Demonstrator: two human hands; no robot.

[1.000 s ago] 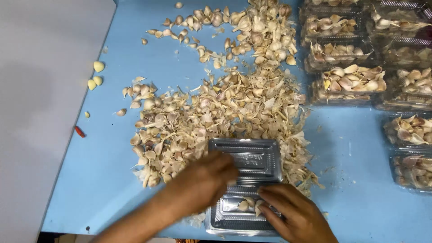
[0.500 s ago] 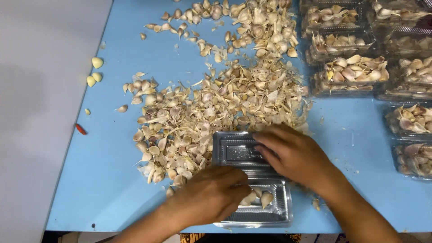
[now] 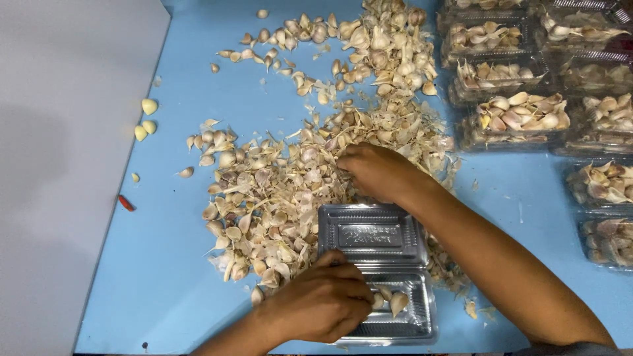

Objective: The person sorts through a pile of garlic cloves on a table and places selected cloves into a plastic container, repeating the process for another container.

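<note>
A big heap of garlic cloves and papery skins point(image 3: 297, 178) covers the middle of a blue table point(image 3: 171, 264). An open clear plastic clamshell box point(image 3: 376, 264) lies at the near edge with a few cloves point(image 3: 395, 302) in its lower half. My left hand point(image 3: 323, 304) rests on that box's left side, fingers curled over the rim. My right hand point(image 3: 379, 173) reaches into the heap just beyond the box, fingers closed down among the cloves; whether it holds any is hidden.
Several filled clear boxes of garlic point(image 3: 521, 118) are stacked along the right side. Three peeled yellow cloves point(image 3: 146, 118) and a small red scrap point(image 3: 125, 203) lie near the table's left edge, beside a grey surface point(image 3: 59, 165). More cloves point(image 3: 382, 39) spread toward the far edge.
My right hand has left the box and moved up into the garlic heap. My left hand has come down from the heap onto the box's left side.
</note>
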